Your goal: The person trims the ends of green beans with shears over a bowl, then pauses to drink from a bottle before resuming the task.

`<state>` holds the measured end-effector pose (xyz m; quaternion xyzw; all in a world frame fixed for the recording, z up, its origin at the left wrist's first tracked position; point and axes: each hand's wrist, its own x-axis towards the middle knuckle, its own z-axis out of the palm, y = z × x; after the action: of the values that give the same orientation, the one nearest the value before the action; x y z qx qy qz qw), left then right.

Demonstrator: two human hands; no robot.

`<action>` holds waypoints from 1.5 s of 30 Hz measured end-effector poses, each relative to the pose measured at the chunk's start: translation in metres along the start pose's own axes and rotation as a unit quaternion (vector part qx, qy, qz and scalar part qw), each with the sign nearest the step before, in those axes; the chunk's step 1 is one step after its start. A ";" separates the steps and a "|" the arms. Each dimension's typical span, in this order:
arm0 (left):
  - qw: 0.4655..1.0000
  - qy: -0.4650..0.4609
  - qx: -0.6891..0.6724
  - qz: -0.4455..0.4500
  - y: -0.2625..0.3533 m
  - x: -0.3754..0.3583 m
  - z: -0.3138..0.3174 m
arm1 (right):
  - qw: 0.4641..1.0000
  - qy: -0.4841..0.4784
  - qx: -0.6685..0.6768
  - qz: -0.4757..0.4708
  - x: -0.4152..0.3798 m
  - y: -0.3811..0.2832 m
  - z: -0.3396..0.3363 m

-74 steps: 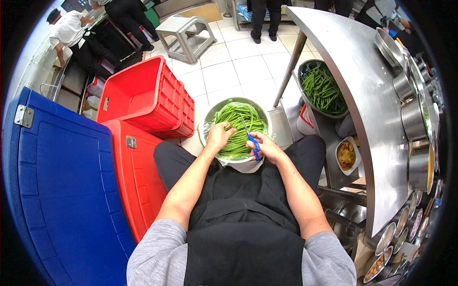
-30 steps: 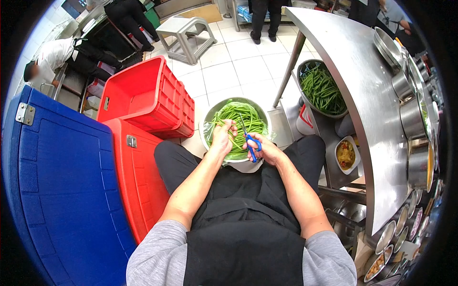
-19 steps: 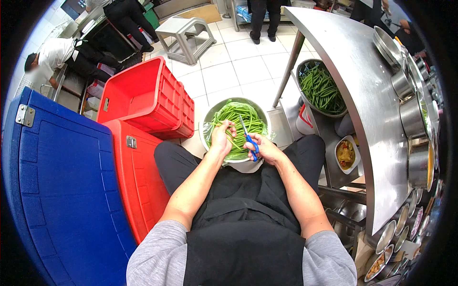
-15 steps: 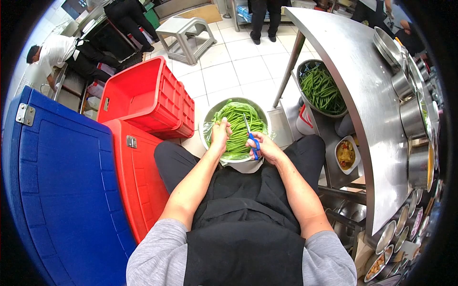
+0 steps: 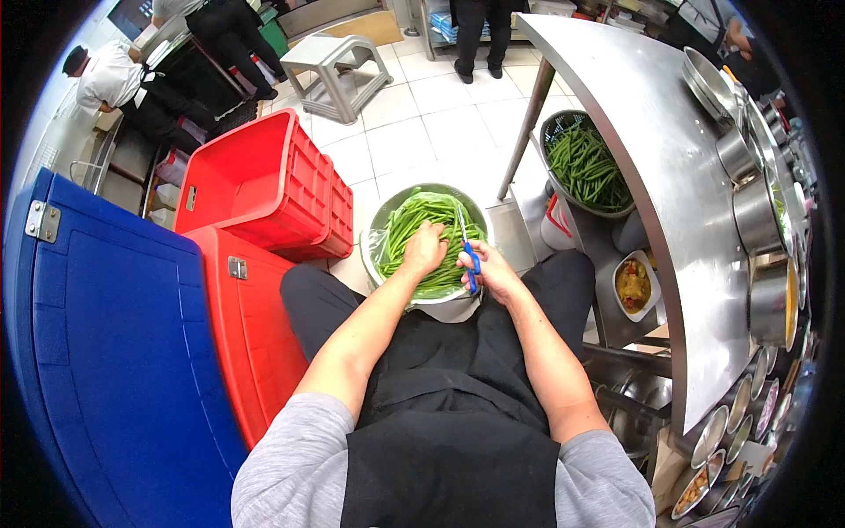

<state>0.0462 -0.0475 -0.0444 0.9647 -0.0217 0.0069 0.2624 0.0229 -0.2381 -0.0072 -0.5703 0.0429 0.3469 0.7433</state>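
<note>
Between my knees stands a round metal bowl [image 5: 481, 208] lined with a clear plastic bag [image 5: 378, 249] and heaped with long green beans [image 5: 429, 207]. My left hand [image 5: 425, 252] is down on the heap, its fingers bent in among the beans as if pinching some; the fingertips are partly hidden. Just right of it, my right hand [image 5: 490, 271] grips scissors [image 5: 471, 263] by their blue handles. The blades point away from me over the right side of the beans and look nearly closed.
Red crates [image 5: 253, 176], a red cooler box [image 5: 248, 317] and a blue cooler box [image 5: 123, 343] stand at left. On the right, a steel table [image 5: 647, 158] has a basket of beans [image 5: 585, 167] and a food container [image 5: 634, 286] beneath. A grey stool [image 5: 339, 70] and several people are beyond.
My left hand has moved right and down, from the bowl's left side into the middle of the beans. The scissors stay in my right hand, almost in place. The view has shifted slightly.
</note>
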 end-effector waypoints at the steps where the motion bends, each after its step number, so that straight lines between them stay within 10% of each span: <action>1: 1.000 0.007 -0.014 -0.011 -0.005 0.001 -0.003 | 1.000 0.000 0.000 -0.001 0.000 -0.001 0.000; 40: 0.975 0.015 -0.215 -0.057 -0.033 -0.035 -0.055 | 0.996 -0.080 -0.030 -0.018 -0.008 -0.008 0.013; 42: 0.939 0.064 -0.309 -0.137 -0.051 -0.027 -0.032 | 0.997 -0.075 -0.035 -0.003 -0.007 -0.009 0.012; 43: 0.797 0.008 -0.564 -0.216 -0.024 -0.031 -0.060 | 0.997 -0.070 -0.039 0.014 -0.007 -0.009 0.012; 45: 0.723 0.039 -0.657 -0.210 -0.028 -0.027 -0.057 | 0.996 -0.081 -0.039 0.022 -0.006 -0.007 0.011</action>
<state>0.0205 0.0065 -0.0106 0.5296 0.1929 -0.0266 0.8256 0.0182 -0.2318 0.0052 -0.5678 -0.0182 0.4100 0.7136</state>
